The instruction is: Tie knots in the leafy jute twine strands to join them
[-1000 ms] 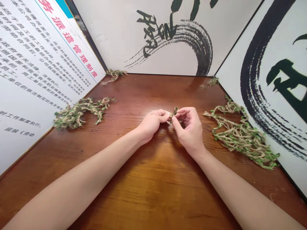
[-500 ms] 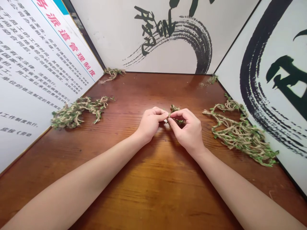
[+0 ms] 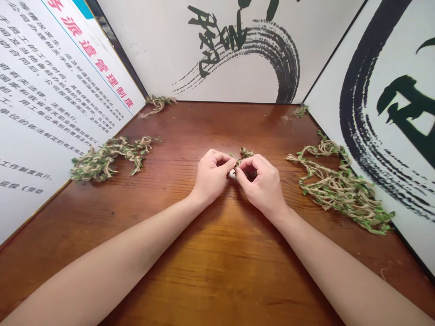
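My left hand (image 3: 212, 174) and my right hand (image 3: 261, 183) meet over the middle of the wooden table. Thumb and forefinger of each are pinched on a short length of leafy twine (image 3: 245, 153), tan cord with small green leaves. Part of the twine shows behind my right hand's fingers; the rest is hidden by the fingers. Something small and white (image 3: 232, 174) shows just under the fingertips, too covered to name.
A heap of leafy twine (image 3: 98, 160) lies at the left, and a larger one (image 3: 346, 190) at the right. Smaller bits (image 3: 159, 104) sit in the far left corner, with green scraps (image 3: 301, 110) at the far right. Printed panels (image 3: 217, 54) wall in the table (image 3: 210, 271).
Both hands have shifted slightly left, and my right fingertips sit a little lower against the left ones. The pinch on the twine is kept.
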`<state>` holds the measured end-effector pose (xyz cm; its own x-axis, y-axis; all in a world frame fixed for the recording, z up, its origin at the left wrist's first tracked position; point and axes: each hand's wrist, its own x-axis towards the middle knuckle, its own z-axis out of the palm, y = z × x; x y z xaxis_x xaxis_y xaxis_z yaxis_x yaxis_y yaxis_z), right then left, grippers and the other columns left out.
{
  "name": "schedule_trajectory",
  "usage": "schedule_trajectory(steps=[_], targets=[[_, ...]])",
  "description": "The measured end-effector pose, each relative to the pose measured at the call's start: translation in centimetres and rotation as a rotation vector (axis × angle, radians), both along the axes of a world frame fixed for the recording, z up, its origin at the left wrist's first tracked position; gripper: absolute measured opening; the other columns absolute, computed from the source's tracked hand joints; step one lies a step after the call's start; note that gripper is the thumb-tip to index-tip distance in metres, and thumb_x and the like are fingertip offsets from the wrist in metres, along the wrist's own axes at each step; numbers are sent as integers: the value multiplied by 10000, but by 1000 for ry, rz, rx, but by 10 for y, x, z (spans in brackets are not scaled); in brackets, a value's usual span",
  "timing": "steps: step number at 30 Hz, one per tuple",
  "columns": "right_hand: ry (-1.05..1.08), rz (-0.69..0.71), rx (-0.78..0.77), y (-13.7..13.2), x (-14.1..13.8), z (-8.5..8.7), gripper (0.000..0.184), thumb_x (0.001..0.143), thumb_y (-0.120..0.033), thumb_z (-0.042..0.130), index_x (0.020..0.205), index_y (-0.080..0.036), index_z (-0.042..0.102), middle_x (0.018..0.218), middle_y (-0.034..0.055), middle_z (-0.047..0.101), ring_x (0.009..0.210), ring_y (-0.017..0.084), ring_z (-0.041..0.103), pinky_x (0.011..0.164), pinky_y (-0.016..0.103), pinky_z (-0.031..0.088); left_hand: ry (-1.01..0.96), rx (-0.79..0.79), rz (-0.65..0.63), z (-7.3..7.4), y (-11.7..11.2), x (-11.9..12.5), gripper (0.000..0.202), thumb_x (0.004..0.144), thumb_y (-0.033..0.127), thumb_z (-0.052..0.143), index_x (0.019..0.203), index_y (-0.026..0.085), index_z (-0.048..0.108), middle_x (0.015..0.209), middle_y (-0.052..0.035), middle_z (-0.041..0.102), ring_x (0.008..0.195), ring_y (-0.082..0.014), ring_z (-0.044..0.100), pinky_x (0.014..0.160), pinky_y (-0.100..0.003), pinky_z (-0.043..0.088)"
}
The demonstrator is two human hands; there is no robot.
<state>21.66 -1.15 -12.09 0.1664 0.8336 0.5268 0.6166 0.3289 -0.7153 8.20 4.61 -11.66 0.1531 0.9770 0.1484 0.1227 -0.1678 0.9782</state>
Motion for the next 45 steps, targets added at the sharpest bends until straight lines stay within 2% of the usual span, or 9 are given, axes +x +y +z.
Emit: schedule_trajectory(steps=[7,11,15,18,24,31,37,41,45], targets=[[100,-58,-32,-2,-1,4,96,863,-206,670,772,-212,640,746,3,685,638,148,606,626,284,493,-171,-84,-184,3,-3,1,117,780,269,733,820,160,715,772,-22,715,688,-137,641,668,-272,539],[185,-93,-57,-2,-1,3,78,849,-220,682,783,-217,641,736,-7,697,624,146,620,650,293,528,-215,-54,-222,4,-5,0,228,738,196,770,956,161,712,850,-32,732,769,-152,695,725,-280,592],[312,-79,-44,0,-1,0,45,830,-214,683,855,-219,646,811,6,725,708,164,673,677,299,565,-185,18,-281,4,-7,1,259,791,132,705,1046,170,678,869,-28,717,797,-148,707,750,-282,608],[372,-46,-47,1,-1,-1,81,832,-204,681,912,-207,683,872,32,757,758,176,707,706,311,588,-88,120,-231,2,-9,2,242,837,109,650,1068,178,674,905,-41,722,817,-143,698,744,-270,592],[326,-75,-72,1,0,1,62,828,-185,675,858,-197,728,848,38,770,702,165,696,682,303,579,53,238,-62,-2,-9,2,218,858,101,631,1054,181,685,962,-47,724,843,-134,688,743,-257,570],[423,-34,-127,4,2,-3,85,831,-219,668,902,-190,704,861,50,760,732,173,699,710,325,586,26,170,-84,0,-8,2,200,854,155,666,1051,177,690,916,-38,738,799,-132,696,728,-250,570],[380,-33,-119,4,2,-4,181,793,-194,661,974,-198,659,926,60,724,839,190,691,735,333,581,36,141,-38,1,-7,2,136,843,168,666,972,175,709,927,-45,756,769,-137,696,696,-253,573],[373,-22,-132,2,1,-1,185,806,-261,710,968,-209,638,862,36,709,780,181,677,694,321,573,44,172,-38,1,-9,2,111,842,180,679,946,180,719,930,-44,760,795,-145,703,741,-273,586],[449,32,-157,4,0,-3,157,831,-304,730,937,-205,669,901,46,745,775,179,704,726,331,594,-10,152,-77,2,-10,2,85,852,235,699,909,177,727,896,-44,761,790,-157,709,745,-288,596]])
